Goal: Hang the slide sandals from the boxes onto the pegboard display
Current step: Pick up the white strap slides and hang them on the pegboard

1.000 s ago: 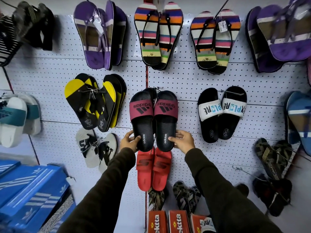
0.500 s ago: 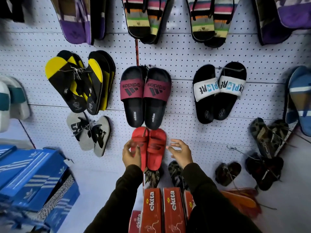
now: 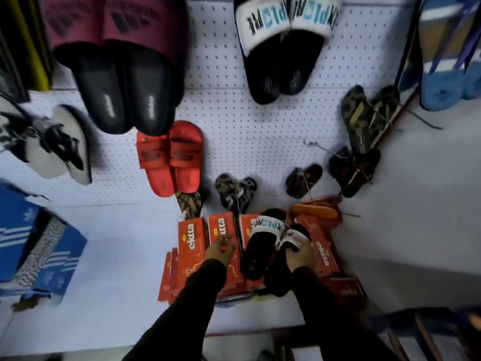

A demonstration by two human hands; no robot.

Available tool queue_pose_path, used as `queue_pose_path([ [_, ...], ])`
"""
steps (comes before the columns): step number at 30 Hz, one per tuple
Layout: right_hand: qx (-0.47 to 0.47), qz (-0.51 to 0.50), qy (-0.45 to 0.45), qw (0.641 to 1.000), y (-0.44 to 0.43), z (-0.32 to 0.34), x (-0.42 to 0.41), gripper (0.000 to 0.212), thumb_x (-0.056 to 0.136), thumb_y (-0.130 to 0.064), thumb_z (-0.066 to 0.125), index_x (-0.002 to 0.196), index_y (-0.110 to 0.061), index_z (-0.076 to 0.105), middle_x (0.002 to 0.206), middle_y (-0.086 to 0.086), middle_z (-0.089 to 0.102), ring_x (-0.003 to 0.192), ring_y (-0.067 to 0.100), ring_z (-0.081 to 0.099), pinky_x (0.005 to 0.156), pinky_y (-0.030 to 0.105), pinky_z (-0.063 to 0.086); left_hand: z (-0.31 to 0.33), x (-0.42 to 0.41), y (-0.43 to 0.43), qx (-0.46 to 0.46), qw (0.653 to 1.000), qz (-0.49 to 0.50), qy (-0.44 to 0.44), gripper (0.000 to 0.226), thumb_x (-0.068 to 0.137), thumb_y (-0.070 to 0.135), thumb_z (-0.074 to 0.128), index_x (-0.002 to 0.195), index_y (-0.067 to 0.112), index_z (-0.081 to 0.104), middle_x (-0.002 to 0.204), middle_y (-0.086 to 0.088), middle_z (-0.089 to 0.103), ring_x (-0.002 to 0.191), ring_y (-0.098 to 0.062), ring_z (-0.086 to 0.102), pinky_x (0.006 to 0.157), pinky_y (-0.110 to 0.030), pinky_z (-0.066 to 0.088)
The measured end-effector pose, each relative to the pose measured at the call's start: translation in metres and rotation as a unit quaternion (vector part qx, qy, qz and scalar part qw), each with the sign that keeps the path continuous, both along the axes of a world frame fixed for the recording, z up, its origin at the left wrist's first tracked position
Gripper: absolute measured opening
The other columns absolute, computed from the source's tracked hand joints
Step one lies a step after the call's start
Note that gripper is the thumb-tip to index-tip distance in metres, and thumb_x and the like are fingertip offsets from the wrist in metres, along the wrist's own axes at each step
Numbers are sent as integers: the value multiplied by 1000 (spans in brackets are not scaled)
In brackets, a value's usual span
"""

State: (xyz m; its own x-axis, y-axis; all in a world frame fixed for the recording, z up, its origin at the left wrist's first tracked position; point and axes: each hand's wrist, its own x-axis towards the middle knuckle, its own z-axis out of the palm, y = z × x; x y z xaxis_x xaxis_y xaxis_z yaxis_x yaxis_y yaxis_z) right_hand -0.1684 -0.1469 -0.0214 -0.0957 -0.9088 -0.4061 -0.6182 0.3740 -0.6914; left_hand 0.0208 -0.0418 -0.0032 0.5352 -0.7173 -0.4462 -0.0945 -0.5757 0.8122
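Note:
A pair of black slides with white printed straps lies on top of a stack of red Ekta boxes at the foot of the white pegboard. My right hand grips the right-hand slide of that pair at its strap. My left hand rests on a red box beside the pair, fingers curled and holding nothing. Black slides with maroon straps hang on the pegboard above, and a red pair hangs below them.
A matching black-and-white pair hangs at upper right. Small dark sandals and camouflage flip-flops hang low on the board. Blue shoe boxes are stacked at the left. An orange sandal lies behind the red boxes.
The view dropped from the pegboard to the boxes. Both hands came down from the hung maroon-strapped pair; my right hand has taken hold of a black-and-white slide on the boxes.

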Motion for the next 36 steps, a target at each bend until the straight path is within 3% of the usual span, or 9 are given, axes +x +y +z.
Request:
queue_pose_path([
  [3, 100, 16, 53, 993, 5, -32, -25, 63, 77, -16, 66, 138, -15, 52, 142, 14, 56, 132, 35, 53, 113, 40, 41, -23, -28, -15, 69, 995, -57, 31, 47, 93, 15, 53, 137, 3, 43, 131, -17, 58, 113, -28, 58, 90, -25, 43],
  [6, 169, 7, -32, 985, 14, -50, -33, 57, 85, -5, 62, 140, -8, 46, 140, 18, 57, 124, 39, 58, 101, 41, 49, -44, -45, -26, 120, 988, -86, 41, 59, 91, 23, 56, 142, 5, 35, 141, -21, 51, 126, -37, 52, 105, -42, 42],
  [10, 297, -84, -184, 933, 26, -54, -34, 53, 96, 2, 51, 141, -22, 39, 143, 19, 51, 125, 47, 54, 85, 54, 49, -71, -49, -35, 151, 986, -61, 36, 69, 86, 29, 61, 146, 12, 32, 142, -21, 49, 129, -39, 49, 107, -48, 43],
  [13, 289, -93, -207, 930, 23, -58, -37, 69, 89, 15, 52, 145, -22, 38, 147, 18, 47, 128, 49, 51, 85, 55, 49, -74, -49, -38, 149, 987, -33, 41, 63, 86, 24, 62, 142, 9, 38, 138, -20, 55, 125, -38, 54, 104, -49, 45],
  [16, 300, -98, -207, 926, 23, -56, -43, 59, 88, 16, 53, 140, -12, 46, 143, 20, 51, 127, 48, 51, 85, 55, 49, -69, -52, -38, 155, 985, -18, 77, 48, 90, 20, 57, 133, 1, 49, 131, -23, 61, 119, -38, 59, 104, -47, 46],
  [21, 277, -113, -211, 931, 29, -46, -55, 53, 86, 18, 54, 132, -6, 53, 129, 17, 57, 126, 48, 52, 83, 56, 49, -60, -60, -28, 144, 980, 1, 139, 43, 89, 20, 59, 127, -1, 55, 127, -24, 63, 116, -36, 61, 104, -46, 47],
  [30, 142, -87, -306, 937, 22, 27, -44, 53, 86, 14, 56, 132, -13, 56, 121, 11, 63, 91, 34, 65, 46, 34, 57, -8, -51, -10, -15, 986, 63, 154, 34, 83, 13, 67, 114, 6, 55, 113, -18, 63, 104, -29, 60, 99, -52, 50],
  [33, 90, -64, -335, 936, 11, 58, -34, 53, 84, 16, 55, 124, -19, 57, 120, 11, 63, 108, 37, 61, 60, 39, 56, 26, -45, -14, -85, 987, 66, 120, 25, 84, 9, 66, 107, 9, 56, 86, 1, 58, 88, -22, 60, 81, -32, 60],
  [36, 8, -24, -337, 941, -2, 88, -22, 55, 81, 15, 57, 121, -22, 60, 111, 6, 68, 113, 36, 64, 76, 45, 58, 61, -38, -23, -158, 981, 74, 91, 36, 85, 5, 64, 120, 0, 54, 92, -3, 60, 87, -18, 59, 61, -11, 54],
])
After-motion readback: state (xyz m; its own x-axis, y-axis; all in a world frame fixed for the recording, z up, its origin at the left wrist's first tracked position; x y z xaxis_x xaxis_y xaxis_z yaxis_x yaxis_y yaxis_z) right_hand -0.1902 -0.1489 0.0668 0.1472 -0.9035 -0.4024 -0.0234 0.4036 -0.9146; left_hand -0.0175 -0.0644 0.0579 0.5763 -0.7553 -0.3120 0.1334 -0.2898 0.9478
